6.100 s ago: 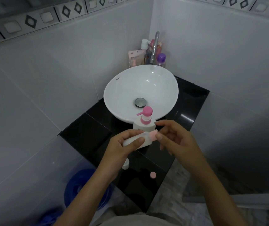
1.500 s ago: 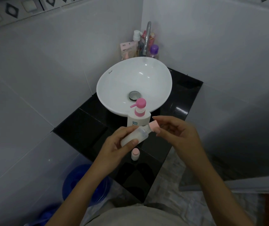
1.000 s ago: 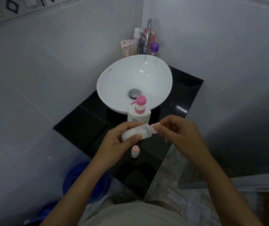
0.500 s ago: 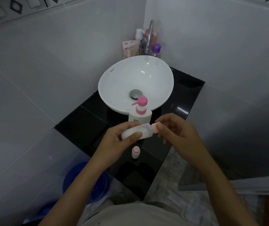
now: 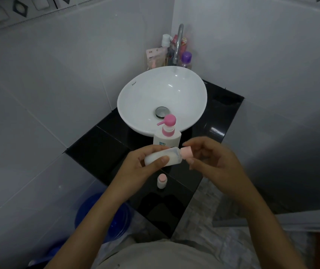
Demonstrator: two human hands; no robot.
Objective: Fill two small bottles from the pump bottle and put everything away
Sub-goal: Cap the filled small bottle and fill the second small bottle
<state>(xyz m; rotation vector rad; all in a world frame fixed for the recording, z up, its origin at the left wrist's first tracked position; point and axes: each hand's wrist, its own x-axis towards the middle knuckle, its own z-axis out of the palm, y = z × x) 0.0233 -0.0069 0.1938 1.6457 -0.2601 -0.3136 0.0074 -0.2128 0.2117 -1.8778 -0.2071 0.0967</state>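
Gripping smooth cylindrical small bottle (image 5: 163, 157)

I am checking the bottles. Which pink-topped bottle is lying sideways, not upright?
The small bottle held in the left hand; the pump bottle and the tiny bottle stand upright on the counter.

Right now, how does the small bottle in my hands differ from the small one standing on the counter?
The held bottle lies sideways in the left hand; the counter bottle stands upright, untouched. The held bottle looks larger and longer. The right hand fingers pinch the held bottle's cap. Both are whitish with pink caps.
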